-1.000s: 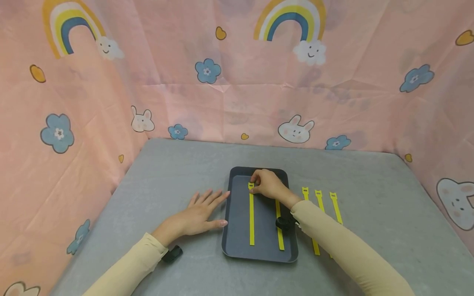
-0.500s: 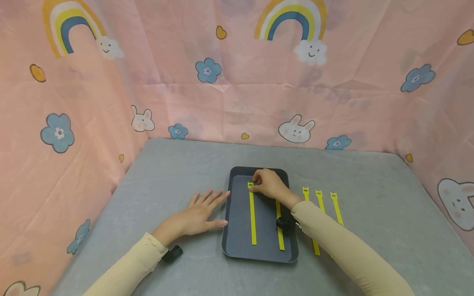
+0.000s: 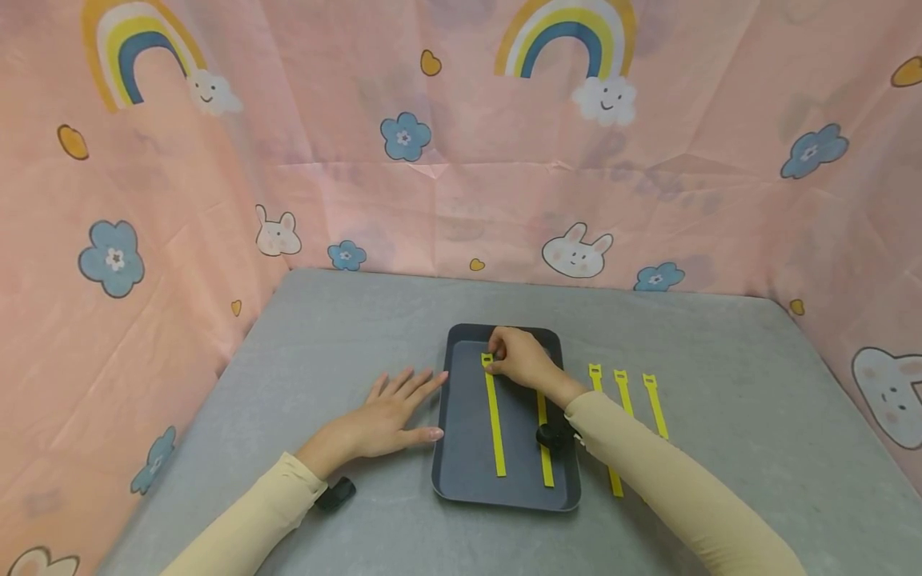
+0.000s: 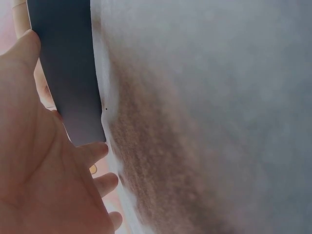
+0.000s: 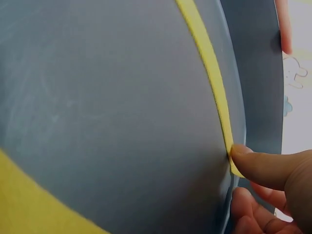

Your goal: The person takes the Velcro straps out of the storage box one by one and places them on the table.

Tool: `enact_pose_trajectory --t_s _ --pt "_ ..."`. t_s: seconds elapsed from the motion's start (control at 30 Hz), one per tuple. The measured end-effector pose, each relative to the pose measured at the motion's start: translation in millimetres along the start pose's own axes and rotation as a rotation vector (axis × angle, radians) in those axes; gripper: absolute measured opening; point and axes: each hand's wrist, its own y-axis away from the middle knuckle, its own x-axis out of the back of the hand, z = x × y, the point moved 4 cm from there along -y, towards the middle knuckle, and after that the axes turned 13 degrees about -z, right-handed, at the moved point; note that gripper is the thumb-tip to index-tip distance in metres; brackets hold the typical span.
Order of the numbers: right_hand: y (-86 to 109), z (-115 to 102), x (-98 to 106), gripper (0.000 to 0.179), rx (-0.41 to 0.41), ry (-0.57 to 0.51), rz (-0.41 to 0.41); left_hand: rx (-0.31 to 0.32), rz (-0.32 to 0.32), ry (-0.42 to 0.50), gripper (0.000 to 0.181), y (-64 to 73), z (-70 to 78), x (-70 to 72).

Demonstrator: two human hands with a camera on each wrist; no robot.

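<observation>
A dark grey tray (image 3: 463, 448) lies on the table. Inside it, a yellow strap with a slotted head, like a hook-and-loop cable tie (image 3: 495, 428), stretches lengthwise, its lower end slanting right. My right hand (image 3: 526, 358) reaches over the tray and pinches this tie near its head; in the right wrist view the thumb (image 5: 261, 168) presses on the strap (image 5: 214, 78). A second yellow tie (image 3: 547, 472) lies at the tray's right side, partly hidden by the wrist. My left hand (image 3: 378, 420) is spread flat, its thumb and a fingertip at the tray's left rim.
Right of the tray, more yellow ties (image 3: 623, 392) lie side by side on the grey table (image 3: 742, 416), partly covered by the right sleeve (image 3: 663, 472). A pink printed curtain (image 3: 461, 208) encloses the back and sides.
The lower end of the pinched tie has swung to the right, while its head has shifted very slightly left. My left hand and the tray have stayed in place.
</observation>
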Motion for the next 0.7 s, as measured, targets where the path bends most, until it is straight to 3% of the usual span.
enact_pose_trajectory --t_s 0.7 --pt "0.0 -1.6 -5.9 0.025 0.064 -0.023 0.017 -0.005 0.005 -0.005 0.084 0.6 1.3 1.1"
